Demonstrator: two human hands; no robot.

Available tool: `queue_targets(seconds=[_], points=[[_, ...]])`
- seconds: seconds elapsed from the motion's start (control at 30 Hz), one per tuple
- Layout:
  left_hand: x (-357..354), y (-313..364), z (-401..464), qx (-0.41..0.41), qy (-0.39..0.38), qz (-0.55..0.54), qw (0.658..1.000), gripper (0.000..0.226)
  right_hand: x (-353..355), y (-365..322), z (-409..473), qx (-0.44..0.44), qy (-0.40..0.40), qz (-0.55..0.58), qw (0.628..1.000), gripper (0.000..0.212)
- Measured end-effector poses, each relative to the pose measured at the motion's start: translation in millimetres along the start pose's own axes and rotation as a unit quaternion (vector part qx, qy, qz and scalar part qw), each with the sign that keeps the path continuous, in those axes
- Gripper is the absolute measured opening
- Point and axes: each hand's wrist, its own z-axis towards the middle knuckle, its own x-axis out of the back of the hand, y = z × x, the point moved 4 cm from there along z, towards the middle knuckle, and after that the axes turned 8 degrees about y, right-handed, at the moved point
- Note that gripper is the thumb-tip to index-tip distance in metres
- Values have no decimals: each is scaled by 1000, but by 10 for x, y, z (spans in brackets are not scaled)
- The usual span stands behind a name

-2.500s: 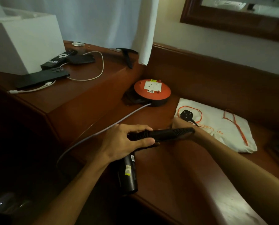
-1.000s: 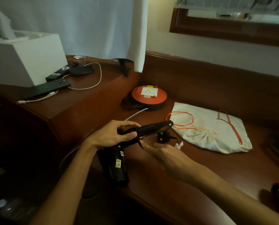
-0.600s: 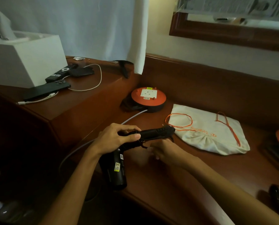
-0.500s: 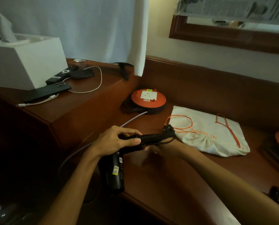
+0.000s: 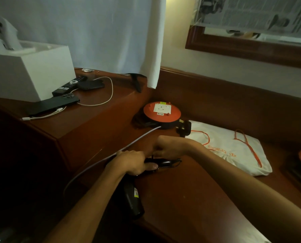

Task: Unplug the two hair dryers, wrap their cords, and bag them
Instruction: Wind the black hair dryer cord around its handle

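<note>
Mid-wrap on the first black plastic hair dryer point(image 5: 133, 199), judging by the thin black cord point(image 5: 170, 163) looped about its handle. Left hand point(image 5: 134, 163) clamped round the handle, fingers curled over the top and thumb tip showing on the near side, holding it level above the front part of the dark reddish wooden desk point(image 5: 190, 204). Handle's long axis running left to right toward the right hand; barrel hanging down and toward the viewer below the left wrist, small yellow label on its side. Right hand point(image 5: 170, 148) just beyond the handle, knuckles up, fingers folded under and seemingly pinching the cord, though the grip itself hidden. Black three-pin plug point(image 5: 184, 128) free, off beyond the right hand, against the round orange extension reel point(image 5: 162, 112) and the edge of the cream drawstring cloth bag with orange cords point(image 5: 234, 151); whether resting or mid-swing, impossible to tell. Sockets on the reel's white face empty, a pale grey cable point(image 5: 111, 155) running from it past the left hand. Right hand nearer both plug and bag, so probably the one to bring the last slack round the handle. Dryer matte, dark, rigid; cord thin and likely springy.
</note>
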Motion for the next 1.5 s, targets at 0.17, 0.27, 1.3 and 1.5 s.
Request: queue_targets(seconds=[0.17, 0.27, 1.3, 1.5], points=[[29, -62, 39, -6, 69, -27, 997, 53, -30, -124, -148, -26, -50, 21, 998, 18], [37, -139, 9, 12, 134, -88, 987, 48, 42, -130, -246, -56, 21, 99, 993, 16], [178, -305, -168, 10, 207, -507, 837, 45, -708, -125, -939, -94, 341, 237, 905, 13], [115, -131, -294, -43, 186, -567, 801, 36, -737, 3, -806, -50, 342, 242, 907, 12]])
